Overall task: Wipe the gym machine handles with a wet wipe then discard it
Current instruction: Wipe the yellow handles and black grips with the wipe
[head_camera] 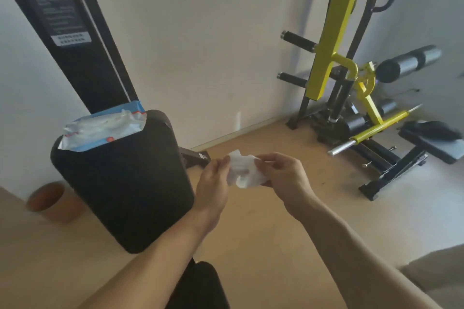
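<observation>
Crumpled white wet wipe point(244, 170) at frame centre, pinched between left hand point(213, 183) and right hand point(283, 178), fingers closed on its edges. Blue-white wipe pack point(103, 128) on black padded seat point(125, 183), 10 o'clock. Black foam-grip machine handles point(298, 41), 2 o'clock, far. Risk: wipe stays bunched, poor handle coverage; thin sheet may tear under two-handed pull

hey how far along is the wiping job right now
Early. Done: a wet wipe is out of the wipes pack on the black pad. In hand: left hand and right hand hold it between them. Left: wiping the black handles and discarding.
</observation>
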### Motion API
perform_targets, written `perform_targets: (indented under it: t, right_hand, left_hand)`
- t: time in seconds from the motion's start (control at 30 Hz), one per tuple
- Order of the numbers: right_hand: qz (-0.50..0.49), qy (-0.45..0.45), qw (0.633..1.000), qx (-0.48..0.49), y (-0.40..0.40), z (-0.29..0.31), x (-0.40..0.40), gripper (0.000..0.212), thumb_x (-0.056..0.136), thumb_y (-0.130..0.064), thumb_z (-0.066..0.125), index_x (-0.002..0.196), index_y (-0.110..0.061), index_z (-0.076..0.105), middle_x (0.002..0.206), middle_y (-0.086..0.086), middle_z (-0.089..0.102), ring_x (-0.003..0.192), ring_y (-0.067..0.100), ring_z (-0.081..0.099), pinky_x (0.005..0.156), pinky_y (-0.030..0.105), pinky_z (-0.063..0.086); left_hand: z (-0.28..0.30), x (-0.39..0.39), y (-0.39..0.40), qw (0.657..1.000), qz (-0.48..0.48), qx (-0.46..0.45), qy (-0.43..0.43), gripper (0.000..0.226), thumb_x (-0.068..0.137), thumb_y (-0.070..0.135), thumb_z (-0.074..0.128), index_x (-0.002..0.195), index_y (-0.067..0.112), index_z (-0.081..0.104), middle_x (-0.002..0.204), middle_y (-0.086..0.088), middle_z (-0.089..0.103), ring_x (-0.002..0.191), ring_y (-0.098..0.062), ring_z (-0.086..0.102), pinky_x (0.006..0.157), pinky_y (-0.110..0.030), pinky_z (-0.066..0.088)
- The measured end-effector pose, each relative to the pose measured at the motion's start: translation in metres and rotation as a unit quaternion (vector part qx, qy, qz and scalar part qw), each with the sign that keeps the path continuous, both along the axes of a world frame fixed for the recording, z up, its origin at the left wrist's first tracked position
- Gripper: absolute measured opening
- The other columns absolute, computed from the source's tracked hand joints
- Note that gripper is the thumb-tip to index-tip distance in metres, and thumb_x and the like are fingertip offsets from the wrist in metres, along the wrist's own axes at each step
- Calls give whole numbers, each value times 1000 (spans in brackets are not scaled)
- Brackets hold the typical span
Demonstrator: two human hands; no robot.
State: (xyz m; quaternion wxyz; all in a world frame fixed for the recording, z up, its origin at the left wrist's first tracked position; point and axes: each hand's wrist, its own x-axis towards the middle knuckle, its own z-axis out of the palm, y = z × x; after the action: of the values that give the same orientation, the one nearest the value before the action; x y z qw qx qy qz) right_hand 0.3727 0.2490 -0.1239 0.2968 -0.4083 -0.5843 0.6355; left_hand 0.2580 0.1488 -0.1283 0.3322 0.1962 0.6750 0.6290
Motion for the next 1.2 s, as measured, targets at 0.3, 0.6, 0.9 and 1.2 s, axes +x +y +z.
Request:
perform_targets:
  t: [0.3, 0.6, 0.9, 1.2]
  right_hand:
    - [-11, 27, 993, -115, 63, -18, 118, 21, 89, -20, 73, 100, -3, 69, 94, 17, 74, 81, 27, 72, 65, 37, 60]
    - [1, -37, 997, -73, 97, -36, 170, 46, 59, -23, 96, 99, -18, 73, 98, 14, 75, 85, 29, 75, 80, 45, 62]
    - [124, 0, 972, -200, 131, -45, 169, 42, 84, -19, 79, 119, 0, 66, 110, 18, 74, 98, 22, 72, 84, 29, 56]
    - [-159, 65, 957, -232, 231, -42, 131, 29, 82, -26, 77, 104, -6, 73, 93, 10, 67, 79, 24, 63, 58, 32, 52]
  left_hand:
    - [-19, 106, 61, 997, -17, -60, 55, 22, 95, 38, 63, 91, 17, 65, 90, 1, 69, 90, -23, 68, 85, -47, 58]
    - [-35, 160, 105, 988, -92, -93, -86, 41, 74, 28, 67, 105, 0, 62, 106, -18, 74, 99, -37, 70, 80, -47, 56]
    - [-49, 144, 148, 964, -58, 15, -260, 43, 79, 2, 77, 119, 0, 62, 118, -23, 69, 98, -35, 68, 96, -54, 52]
    - [-52, 109, 258, 976, -134, -46, -168, 18, 95, 19, 66, 109, 9, 72, 110, -14, 75, 93, -26, 74, 82, -37, 61]
